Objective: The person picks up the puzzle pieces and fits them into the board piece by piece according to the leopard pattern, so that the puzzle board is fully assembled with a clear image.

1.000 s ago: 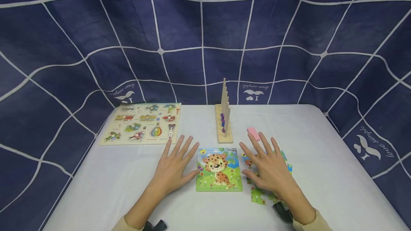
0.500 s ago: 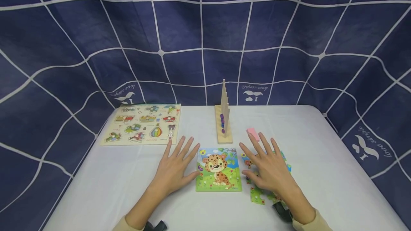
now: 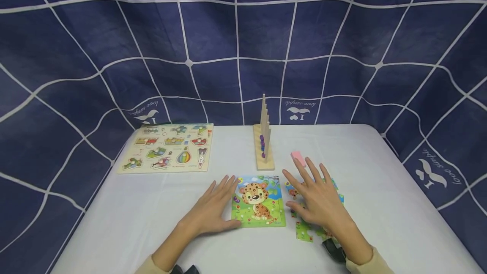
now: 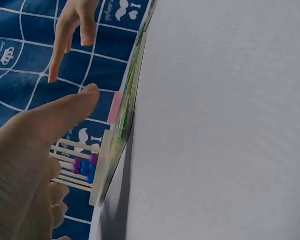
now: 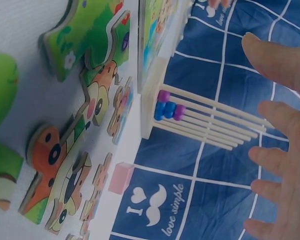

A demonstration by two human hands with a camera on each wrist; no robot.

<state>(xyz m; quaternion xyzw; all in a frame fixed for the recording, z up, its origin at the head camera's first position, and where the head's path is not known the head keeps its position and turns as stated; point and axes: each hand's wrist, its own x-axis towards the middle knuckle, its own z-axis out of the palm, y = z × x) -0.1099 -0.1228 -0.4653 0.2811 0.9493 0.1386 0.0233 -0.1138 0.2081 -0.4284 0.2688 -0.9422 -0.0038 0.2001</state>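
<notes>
the curtain (image 3: 213, 31) reads "love simple"; left hand (image 3: 211, 208) by leopard puzzle (image 3: 260, 202), right hand (image 3: 321, 200) over loose pieces (image 3: 302, 232), each grip apart.

The left hand (image 4: 25, 165) had its thumb outstretched; past the tip showed a board (image 4: 132, 85) seen edge-on and a pink block (image 4: 115, 107). Beyond the hand stood a beaded rack (image 4: 103, 165).

Puzzle pieces (image 3: 303, 231) partly hidden, sleeves (image 3: 369, 264) cut off
</notes>
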